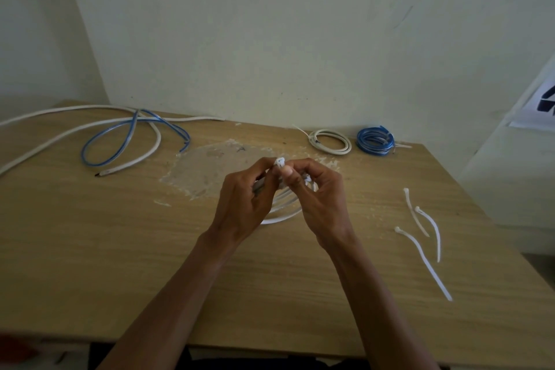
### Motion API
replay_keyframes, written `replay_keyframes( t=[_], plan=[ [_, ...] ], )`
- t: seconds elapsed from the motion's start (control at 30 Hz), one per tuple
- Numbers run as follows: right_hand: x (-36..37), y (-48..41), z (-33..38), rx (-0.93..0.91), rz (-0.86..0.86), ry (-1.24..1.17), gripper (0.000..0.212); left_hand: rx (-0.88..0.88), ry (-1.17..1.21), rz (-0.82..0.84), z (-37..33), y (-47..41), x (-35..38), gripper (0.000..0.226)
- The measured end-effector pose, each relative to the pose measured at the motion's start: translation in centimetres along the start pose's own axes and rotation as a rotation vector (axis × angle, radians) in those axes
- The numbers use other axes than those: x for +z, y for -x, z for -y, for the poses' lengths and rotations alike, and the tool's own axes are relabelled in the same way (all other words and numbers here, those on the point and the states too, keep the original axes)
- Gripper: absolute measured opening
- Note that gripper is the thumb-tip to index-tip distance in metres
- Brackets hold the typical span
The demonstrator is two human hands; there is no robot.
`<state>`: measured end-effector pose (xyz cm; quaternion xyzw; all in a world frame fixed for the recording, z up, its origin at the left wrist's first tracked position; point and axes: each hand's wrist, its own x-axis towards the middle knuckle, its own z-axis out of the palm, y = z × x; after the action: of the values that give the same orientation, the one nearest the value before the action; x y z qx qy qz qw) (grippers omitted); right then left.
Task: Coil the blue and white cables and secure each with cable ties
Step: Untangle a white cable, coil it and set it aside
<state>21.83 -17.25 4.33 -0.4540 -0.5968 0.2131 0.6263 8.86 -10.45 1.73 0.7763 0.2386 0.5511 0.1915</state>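
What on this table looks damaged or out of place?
The light wooden tabletop has a rough pale grey patch in its middle: the surface layer looks scraped or peeled off, with whitish flakes at the edges. Nothing else stands out.

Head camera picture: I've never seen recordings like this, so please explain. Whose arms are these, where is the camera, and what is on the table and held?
There is no machine here. A person wears a camera on the head, and it looks down at their own two bare hands. The left hand grips a coiled white cable, and the right hand pinches a white cable tie at its top. On the wooden table, two finished bundles lie far right: a tied white coil and a tied blue coil. Far left lie a loose white cable and a loose blue cable. Three spare ties lie on the right.
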Motion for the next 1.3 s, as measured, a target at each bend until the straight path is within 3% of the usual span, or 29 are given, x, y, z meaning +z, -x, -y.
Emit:
replay_keyframes(
  t=[0.7, 0.93, 1.07, 1.3],
  plan=[
    [-0.3, -0.3, 0.0, 0.048, 0.059, 0.042, 0.016, 0.029, -0.031, 0.031, 0.6, 0.5, 0.1, 0.021],
    [0.3, 0.0, 0.4, 0.058, 0.008, 0.165, 0.015, 0.035, -0.020, 0.013, 0.9, 0.5, 0.0, 0.020],
    [0.4, 0.1, 0.6, 0.034, -0.093, 0.166, 0.040, 0.021, -0.001, -0.005, 0.7, 0.4, -0.1, 0.017],
    [-0.3, -1.9, 0.7, -0.028, 0.010, 0.400, 0.011, -0.028, 0.062, 0.009, 0.9, 0.5, -0.2, 0.022]
  ],
)
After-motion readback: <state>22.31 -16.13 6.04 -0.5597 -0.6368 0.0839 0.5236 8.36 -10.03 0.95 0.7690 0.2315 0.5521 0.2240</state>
